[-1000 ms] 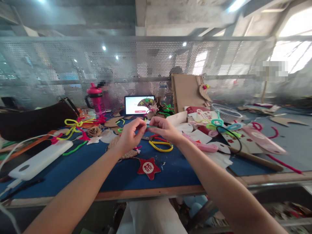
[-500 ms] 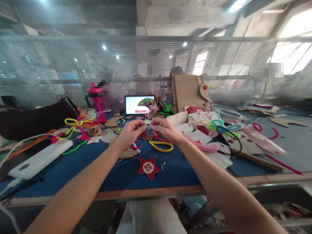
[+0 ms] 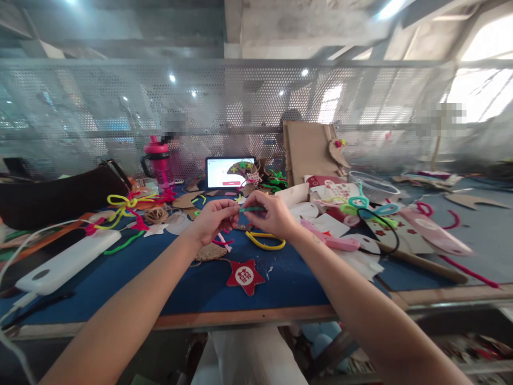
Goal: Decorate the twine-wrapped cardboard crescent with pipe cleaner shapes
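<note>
Green pipe cleaner (image 3: 251, 209) longer in view | R fingers (image 3: 258, 201) pinch it | L hand (image 3: 212, 220) unclear | blue worktop (image 3: 280, 289) | mesh screen (image 3: 100, 101)

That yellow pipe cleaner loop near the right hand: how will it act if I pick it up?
The yellow pipe cleaner loop will probably keep its shape, since it lies bent without support. It's likely light, so a push may slide it; its fuzzy surface should stop it rolling.
</note>
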Demonstrator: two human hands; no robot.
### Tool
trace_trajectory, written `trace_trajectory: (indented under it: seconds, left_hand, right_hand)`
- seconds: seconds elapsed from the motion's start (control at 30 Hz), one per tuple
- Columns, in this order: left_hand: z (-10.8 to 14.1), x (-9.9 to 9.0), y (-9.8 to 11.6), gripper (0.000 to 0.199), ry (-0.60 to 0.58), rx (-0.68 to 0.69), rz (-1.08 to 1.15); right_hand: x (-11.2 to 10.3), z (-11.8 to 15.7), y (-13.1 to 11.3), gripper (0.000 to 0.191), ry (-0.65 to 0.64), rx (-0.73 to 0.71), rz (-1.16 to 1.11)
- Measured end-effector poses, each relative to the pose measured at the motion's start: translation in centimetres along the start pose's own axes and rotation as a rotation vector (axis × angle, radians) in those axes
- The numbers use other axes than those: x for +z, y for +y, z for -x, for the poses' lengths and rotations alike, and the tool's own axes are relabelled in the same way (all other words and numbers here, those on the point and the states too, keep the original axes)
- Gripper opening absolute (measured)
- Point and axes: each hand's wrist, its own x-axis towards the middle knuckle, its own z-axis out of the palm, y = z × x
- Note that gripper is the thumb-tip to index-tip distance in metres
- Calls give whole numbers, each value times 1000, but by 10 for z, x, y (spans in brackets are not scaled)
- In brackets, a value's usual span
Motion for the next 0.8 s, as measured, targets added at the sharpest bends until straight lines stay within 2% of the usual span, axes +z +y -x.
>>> trace_trajectory:
  seconds: [0.37, 0.5, 0.63, 0.73, 0.8]
  left_hand:
    - [2, 5, 3, 23, 23, 48, -43]
    - [3, 8, 1, 22, 45, 145, -128]
    - [7, 14, -5, 19, 120, 341, -423]
    - [11, 17, -9, 14, 202, 559, -810]
    - [13, 16, -11, 12, 211, 733, -1107]
  right_hand:
    - [7, 3, 4, 10, 53, 98, -107]
    - [11, 3, 4, 12, 101, 107, -207]
    - [13, 1, 2, 16, 181, 202, -369]
    - [14, -2, 1, 17, 184, 357, -528]
    - [15, -4, 2, 18, 155, 471, -602]
